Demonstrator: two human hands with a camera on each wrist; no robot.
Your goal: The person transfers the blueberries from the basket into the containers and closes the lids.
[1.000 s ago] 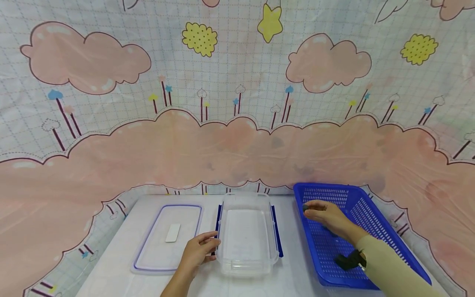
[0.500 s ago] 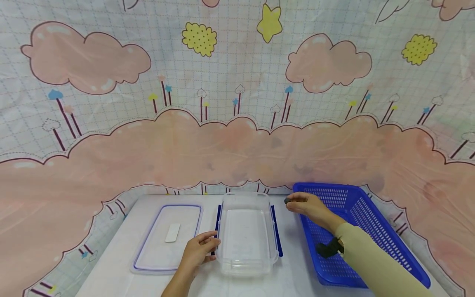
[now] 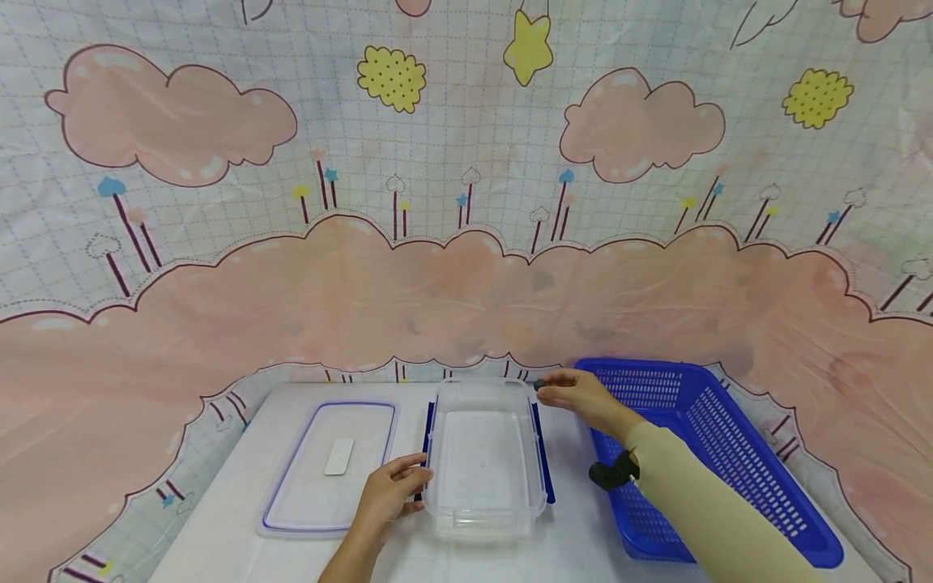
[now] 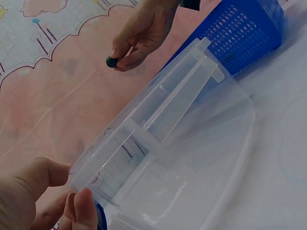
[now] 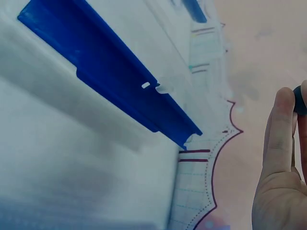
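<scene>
In the head view a clear plastic food container (image 3: 483,525) with blue side latches stands lidless at the middle of the table. My left hand (image 3: 389,490) holds its left side, fingertips at the rim by the latch. Past the container's back right corner, my right hand (image 3: 586,398) is in the air and pinches a small, dark, roundish object (image 3: 539,385) between thumb and fingers. The left wrist view shows this dark object (image 4: 112,62) as a smooth ball-like piece; its exact kind cannot be told. In the right wrist view the blue latch (image 5: 105,62) hangs folded out.
A clear lid (image 3: 302,494) with a blue seal lies left of the container, a white rectangle (image 3: 339,457) on it. On the right stands a blue perforated basket (image 3: 645,379), partly hidden by my right arm. A patterned cloth (image 3: 466,300) closes off the back.
My right hand has moved left out of the blue basket, over its rim, to the container's back right corner, carrying the dark object. My left hand has stayed in place.
</scene>
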